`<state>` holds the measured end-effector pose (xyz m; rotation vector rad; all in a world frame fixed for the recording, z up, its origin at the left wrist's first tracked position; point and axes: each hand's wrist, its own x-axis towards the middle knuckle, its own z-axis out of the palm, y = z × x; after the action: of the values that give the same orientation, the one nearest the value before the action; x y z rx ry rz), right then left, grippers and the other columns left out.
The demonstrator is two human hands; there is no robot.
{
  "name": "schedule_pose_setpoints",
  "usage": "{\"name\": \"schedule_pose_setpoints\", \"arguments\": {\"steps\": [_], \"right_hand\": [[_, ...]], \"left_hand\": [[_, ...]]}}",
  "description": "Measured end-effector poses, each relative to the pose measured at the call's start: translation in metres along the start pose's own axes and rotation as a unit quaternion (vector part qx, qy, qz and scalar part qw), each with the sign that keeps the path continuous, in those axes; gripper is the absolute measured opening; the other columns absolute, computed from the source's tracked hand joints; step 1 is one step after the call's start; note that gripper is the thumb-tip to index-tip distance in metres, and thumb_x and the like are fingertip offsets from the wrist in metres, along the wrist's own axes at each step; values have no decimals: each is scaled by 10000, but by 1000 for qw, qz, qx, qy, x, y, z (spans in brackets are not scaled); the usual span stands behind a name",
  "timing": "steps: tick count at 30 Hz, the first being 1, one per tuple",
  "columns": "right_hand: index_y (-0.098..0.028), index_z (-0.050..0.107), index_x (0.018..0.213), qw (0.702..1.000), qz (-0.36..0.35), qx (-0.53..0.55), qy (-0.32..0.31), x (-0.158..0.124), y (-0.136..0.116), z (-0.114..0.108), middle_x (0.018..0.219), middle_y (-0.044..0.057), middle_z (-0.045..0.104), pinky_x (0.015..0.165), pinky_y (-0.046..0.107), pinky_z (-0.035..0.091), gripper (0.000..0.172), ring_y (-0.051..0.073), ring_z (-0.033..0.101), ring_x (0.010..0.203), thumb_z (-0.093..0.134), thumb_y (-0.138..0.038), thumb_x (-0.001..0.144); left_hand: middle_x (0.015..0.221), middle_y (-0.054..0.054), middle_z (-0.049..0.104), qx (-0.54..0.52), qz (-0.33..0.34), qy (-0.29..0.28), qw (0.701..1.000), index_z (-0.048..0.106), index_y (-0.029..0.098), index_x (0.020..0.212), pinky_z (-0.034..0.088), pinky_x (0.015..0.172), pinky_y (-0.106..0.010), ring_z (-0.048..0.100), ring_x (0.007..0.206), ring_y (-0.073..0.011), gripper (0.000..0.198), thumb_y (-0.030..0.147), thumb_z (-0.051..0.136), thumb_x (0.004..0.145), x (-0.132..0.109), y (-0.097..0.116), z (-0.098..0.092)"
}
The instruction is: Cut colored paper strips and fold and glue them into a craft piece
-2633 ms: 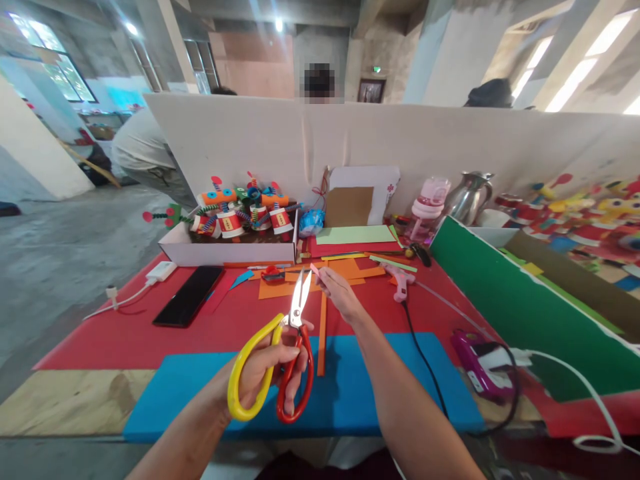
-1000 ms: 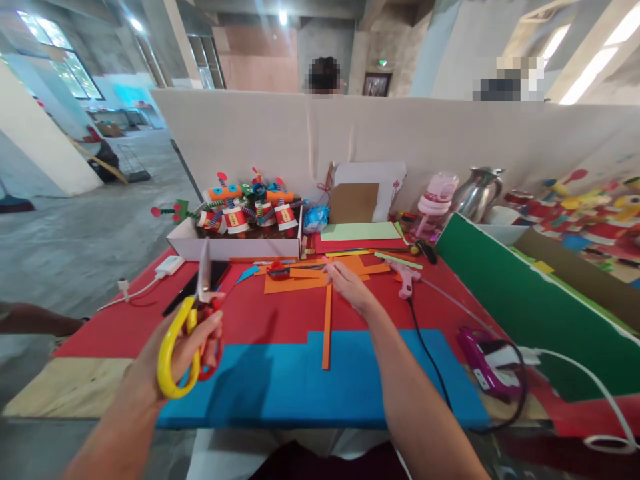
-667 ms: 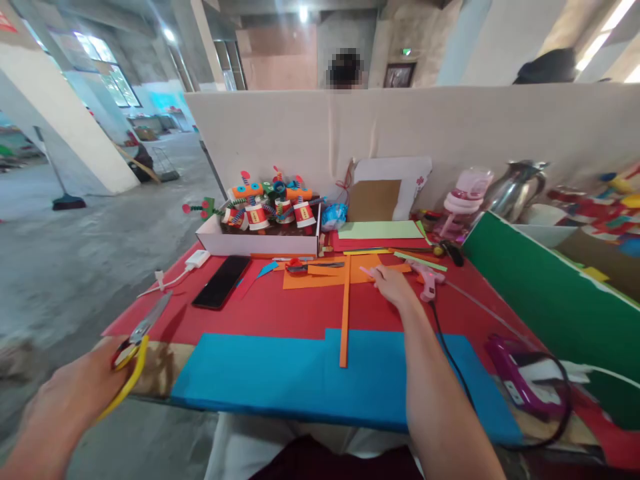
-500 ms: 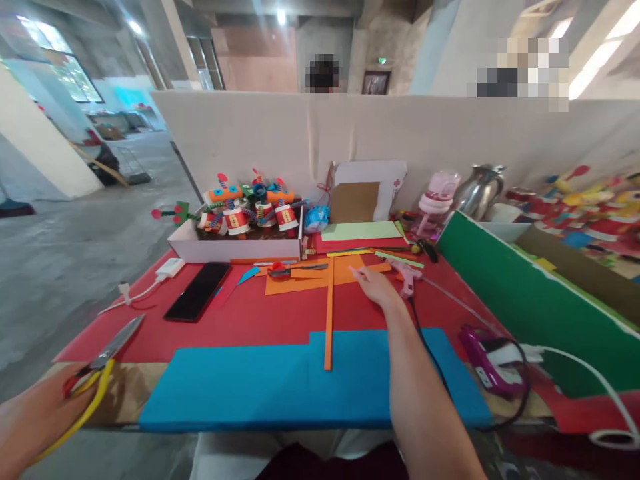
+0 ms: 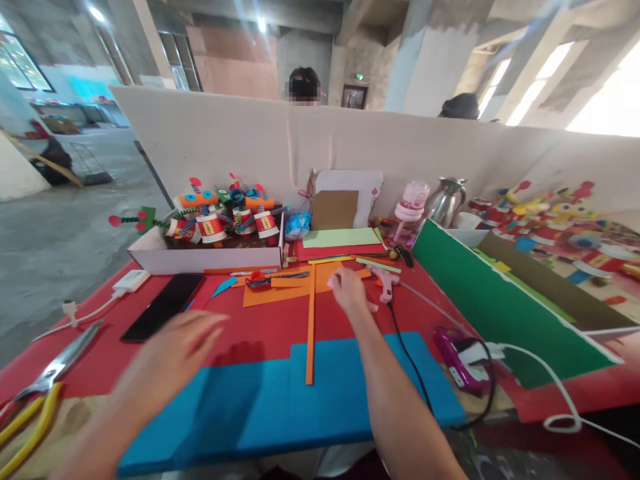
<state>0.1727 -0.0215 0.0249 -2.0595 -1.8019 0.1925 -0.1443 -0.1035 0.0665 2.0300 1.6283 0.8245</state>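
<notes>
My left hand (image 5: 177,350) is over the near left of the table, smeared by motion. Its fingers stretch to the right, and nothing shows in them. Large scissors (image 5: 53,373) with yellow and red handles lie at the left edge, apart from this hand. My right hand (image 5: 350,290) has curled fingers at the right end of an orange paper sheet (image 5: 254,296); a small pinkish bit shows at the fingertips, too small to name. Left of it, a long orange paper strip (image 5: 311,333) runs down onto the blue board (image 5: 340,400). Red-handled scissors (image 5: 259,281) rest on the orange sheet.
A black phone (image 5: 163,310) and white charger (image 5: 131,283) lie left. Behind stands a white box (image 5: 210,260) of paper-cup figures. A pink glue gun (image 5: 385,283), its black cord, a purple device (image 5: 463,363) and a green-sided box (image 5: 495,307) are on the right.
My left hand has let go of the large scissors and moved right over the table. My right hand stays by the orange sheet, its fingers more curled. The view has turned slightly right.
</notes>
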Motion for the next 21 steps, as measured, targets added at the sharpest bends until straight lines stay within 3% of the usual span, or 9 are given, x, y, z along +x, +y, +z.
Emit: {"name": "schedule_pose_setpoints", "arguments": {"steps": [1,3,5,8,12,14,16,19,21], "right_hand": [[-204,664,809,999,-4,14,-33,-3,-6,3,844,104,693,693,302,408,308,221,618,838,417,-345,926],[-228,644,661,995,-11,32,-95,-8,-19,8,725,77,685,627,297,396,330,225,625,772,537,-484,840],[-228,641,646,994,-13,33,-107,-12,-27,14,724,81,692,616,309,394,287,247,632,772,633,-495,751],[-234,652,669,992,-2,51,-116,-14,-29,20,769,71,708,626,310,400,131,247,641,799,657,-350,727],[-221,607,599,984,13,139,-115,-8,-22,24,700,32,677,614,283,402,135,205,627,743,668,-272,708],[-211,565,587,964,3,252,-85,-4,-21,26,644,-3,629,605,259,405,180,158,590,668,674,-283,712],[-212,545,632,913,4,404,-52,-2,-22,28,647,-27,591,586,240,418,193,124,555,613,659,-335,726],[-217,515,688,817,19,574,-50,-2,-27,34,674,-39,561,559,237,448,254,109,531,571,647,-433,709],[-216,502,683,797,5,602,-61,-3,-30,38,654,-43,541,566,240,455,291,108,522,571,660,-460,684]], "left_hand": [[1033,-41,699,42,40,-43,997,719,293,933,458,854,-344,610,994,-265,242,391,542,801,20,12,20],[962,-67,717,114,86,-77,987,721,262,866,470,770,-335,637,899,-259,281,312,446,839,59,34,59],[948,-84,722,143,99,-65,983,714,238,865,471,742,-327,652,874,-256,311,239,405,837,89,46,91],[1036,-102,713,111,110,-13,988,694,208,959,471,787,-325,651,939,-253,341,207,376,837,108,40,122],[1022,-101,718,12,129,32,991,690,190,937,465,842,-327,644,973,-258,310,290,417,829,107,15,134],[935,-75,727,-52,90,45,994,681,203,933,479,762,-305,656,870,-239,290,359,471,808,107,9,134],[770,-48,704,-150,22,23,988,665,188,959,465,601,-273,630,678,-202,352,449,502,788,107,11,133],[643,-15,631,-305,-46,-4,951,658,149,930,383,462,-231,509,503,-136,485,579,527,747,106,22,132],[637,-11,606,-360,-66,-18,930,661,131,877,366,447,-220,487,502,-118,528,620,568,702,106,28,132]]}}
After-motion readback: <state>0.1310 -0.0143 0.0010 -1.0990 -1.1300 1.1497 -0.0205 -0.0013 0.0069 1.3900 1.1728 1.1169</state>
